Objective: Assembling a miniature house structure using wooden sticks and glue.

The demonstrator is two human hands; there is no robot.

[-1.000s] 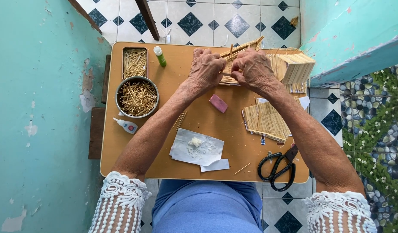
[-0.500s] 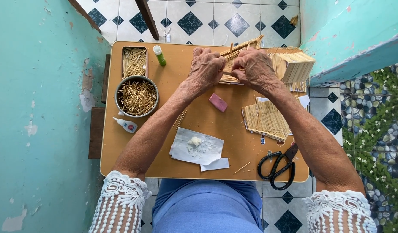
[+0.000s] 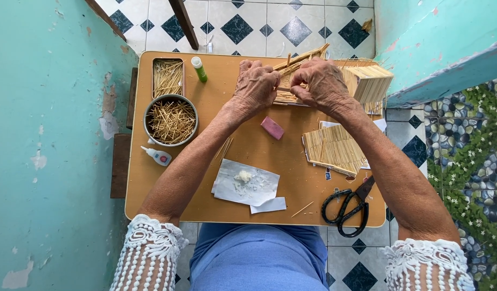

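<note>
Gripping a stick panel (image 3: 291, 81) near the table's (image 3: 216, 205) far edge, both hands (image 3: 289, 86) closed.

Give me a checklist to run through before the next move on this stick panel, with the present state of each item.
1. Both hands on the work: left hand and right hand rest on the stick panel at the table's far edge. Ok.
2. Grip on a single stick: fingers hide it. Cannot tell.
3. Loose sticks at hand: round bowl holds plenty. Ok.
4. Glue ready: a white dab sits on the paper sheet; wetness cannot tell.
5. Scissors overhang the table's near edge. Not ok.
</note>
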